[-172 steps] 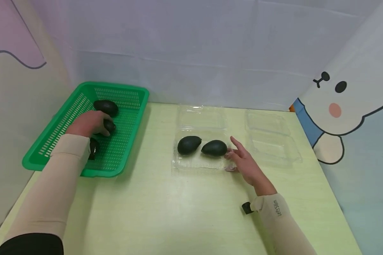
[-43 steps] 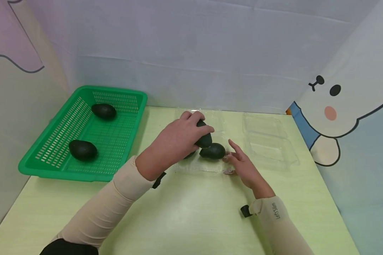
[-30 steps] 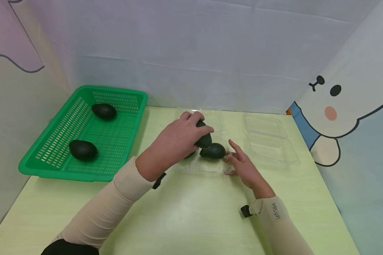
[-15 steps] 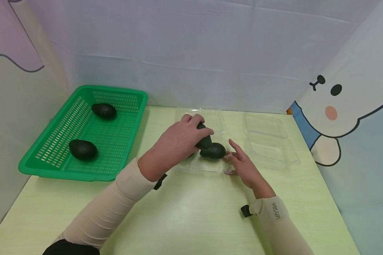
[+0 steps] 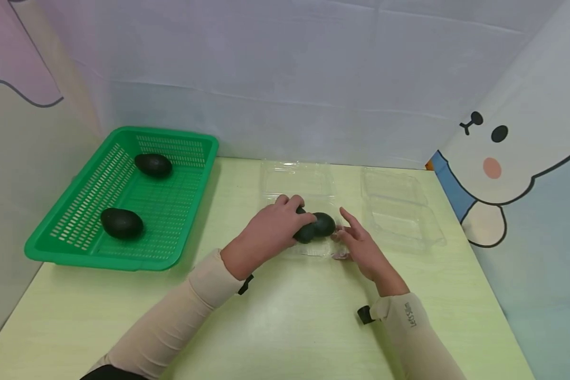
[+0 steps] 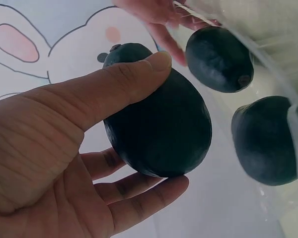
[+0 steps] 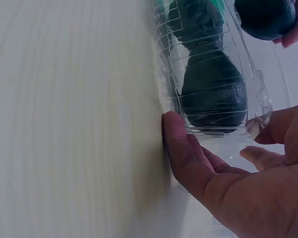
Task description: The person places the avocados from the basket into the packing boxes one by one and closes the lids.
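My left hand (image 5: 272, 228) grips a dark green avocado (image 6: 159, 124) between thumb and fingers, over the left part of an open clear plastic clamshell (image 5: 313, 252). Two more avocados lie in the clamshell: one (image 5: 325, 225) at its right end, the other (image 6: 265, 141) visible in the left wrist view but covered by the left hand in the head view. The held avocado overlaps the right one in the head view. At the clamshell's right end, my right hand (image 5: 364, 247) holds its edge, thumb near the rim and fingers (image 7: 175, 128) low along the side.
A green plastic basket (image 5: 197, 206) stands at the left with two avocados, one (image 5: 153, 165) at the back and one (image 5: 122, 223) nearer the front. A second open clear clamshell (image 5: 404, 219) lies to the right. White printed cloth (image 5: 285, 105) rises behind the table (image 5: 275, 327).
My left hand has brought an avocado from the basket to the clamshell, and over the last half second has lowered it nearer the front. The right hand has kept its place.
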The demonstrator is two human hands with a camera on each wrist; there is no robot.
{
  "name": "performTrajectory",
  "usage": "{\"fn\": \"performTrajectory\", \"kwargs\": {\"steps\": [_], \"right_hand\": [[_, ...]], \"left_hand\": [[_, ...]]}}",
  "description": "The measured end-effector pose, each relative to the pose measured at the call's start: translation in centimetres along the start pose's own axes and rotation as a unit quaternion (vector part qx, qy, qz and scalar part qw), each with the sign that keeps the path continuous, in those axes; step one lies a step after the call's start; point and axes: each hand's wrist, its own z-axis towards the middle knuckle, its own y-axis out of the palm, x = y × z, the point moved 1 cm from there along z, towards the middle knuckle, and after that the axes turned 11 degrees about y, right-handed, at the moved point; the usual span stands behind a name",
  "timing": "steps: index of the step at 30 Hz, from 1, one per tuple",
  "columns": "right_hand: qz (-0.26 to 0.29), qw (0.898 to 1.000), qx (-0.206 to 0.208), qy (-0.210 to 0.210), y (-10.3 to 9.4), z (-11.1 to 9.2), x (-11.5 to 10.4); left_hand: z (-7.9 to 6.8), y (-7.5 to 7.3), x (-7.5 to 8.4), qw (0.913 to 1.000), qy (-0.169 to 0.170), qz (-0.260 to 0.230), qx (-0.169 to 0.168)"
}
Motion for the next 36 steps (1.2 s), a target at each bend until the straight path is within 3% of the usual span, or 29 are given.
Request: {"fn": "performTrajectory", "kwargs": {"steps": [6,14,36], "right_hand": [[0.004,1.0,-0.003,-0.001,0.0,0.0,0.1],[0.004,1.0,-0.002,-0.005,0.0,0.0,0.1],[0.005,1.0,0.002,-0.006,0.0,0.0,0.1]], "left_hand": [[0.0,1.0,0.1,0.9999,-0.002,-0.011,-0.003],[0.2,2.3,0.5,0.9994,-0.001,0.012,-0.033],[-0.1,3.9,0.4,0.9995,0.016,0.02,-0.02]]}}
